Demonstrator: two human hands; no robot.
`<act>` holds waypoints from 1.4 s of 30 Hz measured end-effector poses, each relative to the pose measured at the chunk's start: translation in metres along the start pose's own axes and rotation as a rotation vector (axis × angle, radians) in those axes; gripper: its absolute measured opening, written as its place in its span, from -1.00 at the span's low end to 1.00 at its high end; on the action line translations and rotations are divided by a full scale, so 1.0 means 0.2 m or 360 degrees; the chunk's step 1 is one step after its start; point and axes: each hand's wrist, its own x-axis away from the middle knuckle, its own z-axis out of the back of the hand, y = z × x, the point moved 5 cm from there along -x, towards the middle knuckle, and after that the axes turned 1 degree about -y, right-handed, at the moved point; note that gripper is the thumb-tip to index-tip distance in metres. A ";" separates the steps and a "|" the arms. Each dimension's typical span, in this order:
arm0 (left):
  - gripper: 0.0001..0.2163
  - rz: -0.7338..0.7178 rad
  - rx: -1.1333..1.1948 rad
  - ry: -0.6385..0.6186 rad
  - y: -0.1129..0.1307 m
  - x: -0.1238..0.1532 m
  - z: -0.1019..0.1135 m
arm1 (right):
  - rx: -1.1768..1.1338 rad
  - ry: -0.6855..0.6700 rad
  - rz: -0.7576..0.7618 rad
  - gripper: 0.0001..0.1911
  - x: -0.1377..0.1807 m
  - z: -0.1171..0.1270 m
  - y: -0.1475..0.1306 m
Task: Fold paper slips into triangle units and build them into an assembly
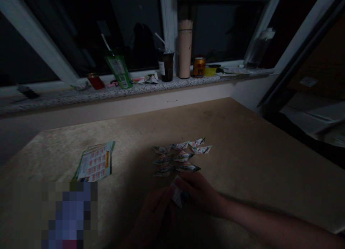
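In the dim light, my left hand (156,209) and my right hand (201,195) meet at the near edge of a tan table (242,152). Both pinch a small folded piece of printed paper (178,197) between their fingertips. Just beyond the hands lies a cluster of several small folded paper boats (180,157), set in rough rows. A stack of printed paper sheets (95,164) lies flat to the left of them.
A stone windowsill (107,92) runs behind the table with a green bottle (118,71), a dark cup with a straw (165,64), a tall pinkish tumbler (185,49), a small can (198,67) and a red object (95,81). A blurred patch covers the lower left.
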 end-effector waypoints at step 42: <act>-0.54 -0.0023 0.0093 0.0351 0.01 -0.01 0.06 | -0.0182 0.0101 0.0019 -0.54 -0.02 0.02 -0.05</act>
